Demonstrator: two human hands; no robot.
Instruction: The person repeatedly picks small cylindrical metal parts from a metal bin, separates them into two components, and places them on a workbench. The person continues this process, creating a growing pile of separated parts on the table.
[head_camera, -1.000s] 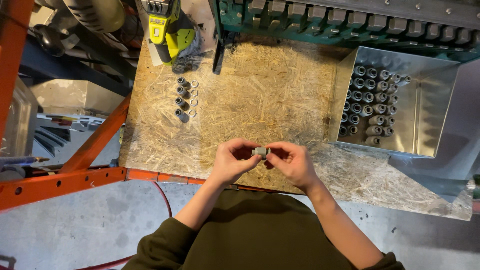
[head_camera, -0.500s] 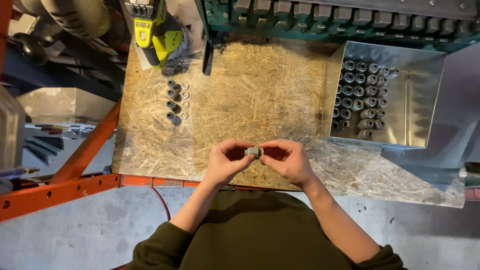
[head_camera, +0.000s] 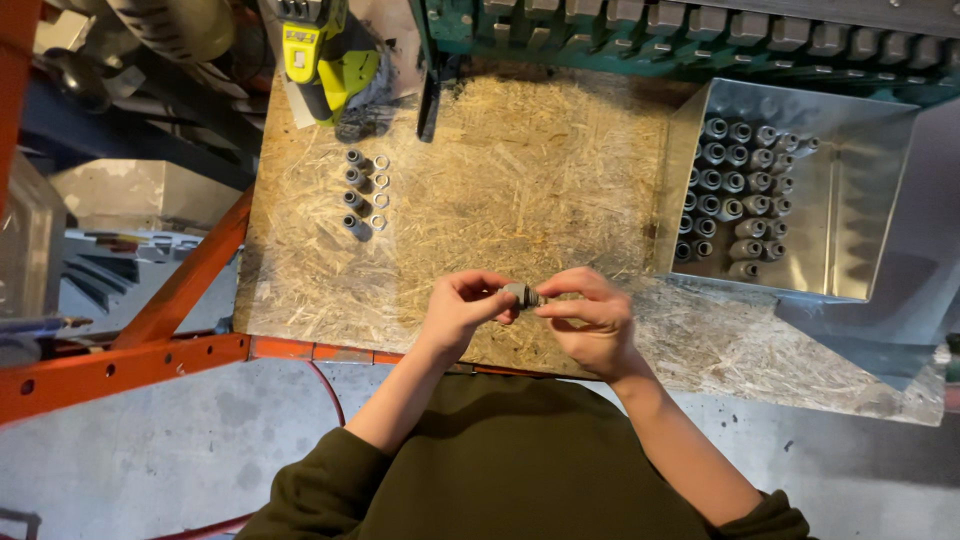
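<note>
So both hands met over the bench's (head_camera: 520, 180) near edge, left hand (head_camera: 462, 305) and right hand (head_camera: 592, 318) each pinching one small grey fitting (head_camera: 520, 294) with fingertips closed tight on it.

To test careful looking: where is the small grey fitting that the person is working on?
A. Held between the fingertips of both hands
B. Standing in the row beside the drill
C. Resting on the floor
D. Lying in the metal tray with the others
A: the small grey fitting is pinched between the left hand and the right hand, above the chipboard bench, apart from the metal tray.
</note>
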